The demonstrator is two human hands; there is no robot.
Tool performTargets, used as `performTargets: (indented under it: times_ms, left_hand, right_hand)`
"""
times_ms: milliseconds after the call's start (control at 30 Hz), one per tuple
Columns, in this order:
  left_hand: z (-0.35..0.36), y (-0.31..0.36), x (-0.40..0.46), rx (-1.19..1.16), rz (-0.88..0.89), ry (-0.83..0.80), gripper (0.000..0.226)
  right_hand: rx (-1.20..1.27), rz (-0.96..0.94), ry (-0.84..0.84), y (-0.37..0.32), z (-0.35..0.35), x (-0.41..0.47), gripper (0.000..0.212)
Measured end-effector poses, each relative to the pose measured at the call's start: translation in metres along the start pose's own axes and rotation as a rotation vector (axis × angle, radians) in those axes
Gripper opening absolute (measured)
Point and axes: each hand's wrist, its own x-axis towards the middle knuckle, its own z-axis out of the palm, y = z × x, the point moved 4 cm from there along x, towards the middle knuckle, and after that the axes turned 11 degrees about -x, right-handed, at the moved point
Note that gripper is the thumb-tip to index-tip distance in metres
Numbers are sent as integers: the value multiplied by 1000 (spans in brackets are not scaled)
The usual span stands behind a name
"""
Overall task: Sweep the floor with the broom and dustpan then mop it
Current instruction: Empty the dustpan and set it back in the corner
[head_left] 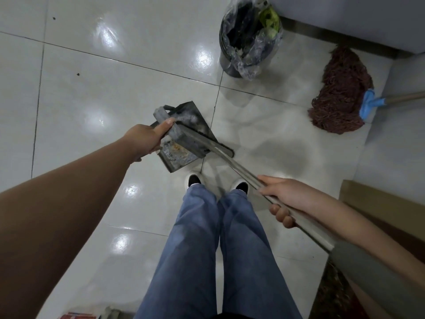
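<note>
Looking straight down at a glossy white tiled floor [115, 65], and both hands are busy. The left hand [147, 139] reaches out ahead, its fingers [164, 127] wrapped around the grey handle of the metal dustpan [181, 155], thumb pressed along the top. The pan sits just in front of the person's shoes [194, 179], tilted, with grey fluff and some orange-brown dirt lying inside it. The right hand [287, 199] is clenched around the pale broom handle [241, 171], index finger lying along the shaft, the other fingertips curling up from underneath. That handle runs diagonally up and left across the dustpan, and the dark broom bristles [226, 151] peek out at the pan's right edge, touching the floor. Blue jeans [207, 249] fill the bottom centre. Up top stands a dark bin [230, 63] lined with a clear plastic bag [250, 58], green scraps visible inside. To its right the mop [340, 97] lies on the floor near the wall, its reddish-brown strings spread out, a blue collar joining them to the handle. The tiles between bin and feet show a damp, smeared sheen.
</note>
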Motion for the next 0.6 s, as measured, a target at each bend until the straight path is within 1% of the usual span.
performTargets:
  times_ms: [167,367,500,600]
  left_hand:
    - [0,-7,-5,8,-51,-31,70]
    - [0,-10,-11,-20,-52,-57,69]
    - [-7,-6,-21,-39,2,-28,71]
    - [-18,6,-41,-30,71,13,74]
  right_hand:
    - [151,38,71,23,-34,-37,44]
    - [228,26,145,13,-53,-34,49]
    - [258,3,152,6,-56,-44,50]
    - [255,-3,151,10,-62,-65,46]
